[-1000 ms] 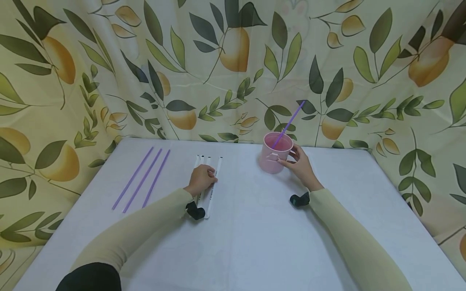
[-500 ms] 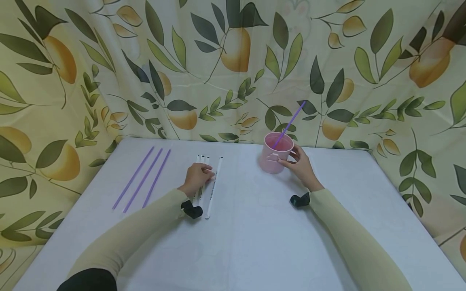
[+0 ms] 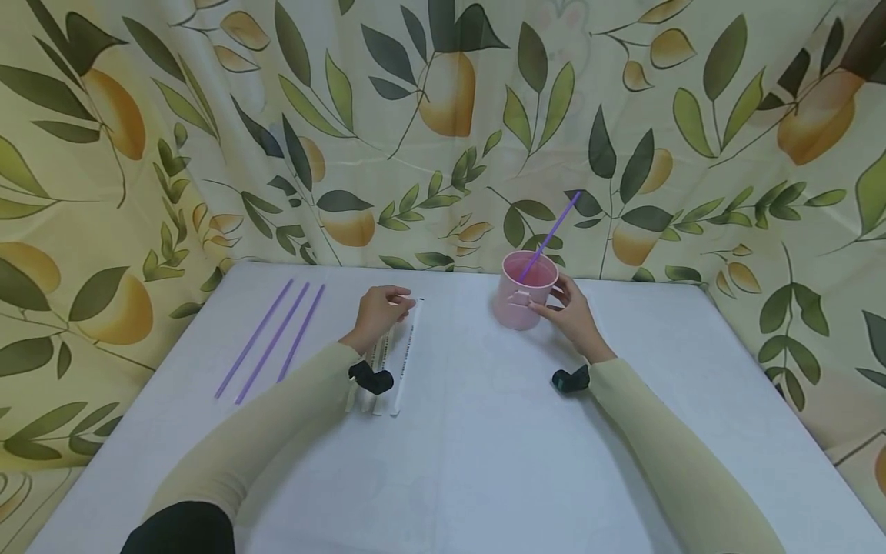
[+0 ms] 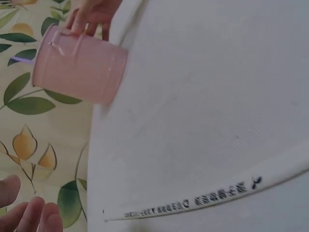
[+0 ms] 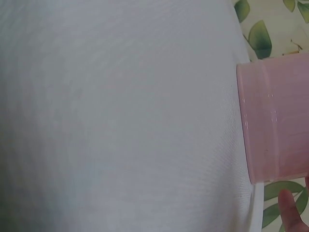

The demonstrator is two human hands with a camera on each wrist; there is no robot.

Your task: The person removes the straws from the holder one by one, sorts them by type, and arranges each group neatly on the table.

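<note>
My left hand (image 3: 378,315) is over the far ends of several thin white strips (image 3: 407,369) with dark print, which look like wrapped straws. In the left wrist view its fingertips (image 4: 31,215) and thumb are apart, with nothing between them. One printed strip (image 4: 193,203) lies nearby on the cloth. My right hand (image 3: 573,317) grips the side of a pink mug (image 3: 519,309), which stands upright near the table's far edge. A purple straw (image 3: 554,231) leans in the mug and sticks out over its rim. Part of the white strips is hidden under my left hand and wrist.
To the left of the white strips lie three purple straws (image 3: 271,338), roughly parallel; my left sleeve covers one's near end. The white-covered table (image 3: 498,462) ends at a curtain (image 3: 429,177) printed with leaves and fruit.
My left hand first drew slightly left off the right-hand white strip, then moved away from me to the strips' far ends. My right hand and the mug have stayed put.
</note>
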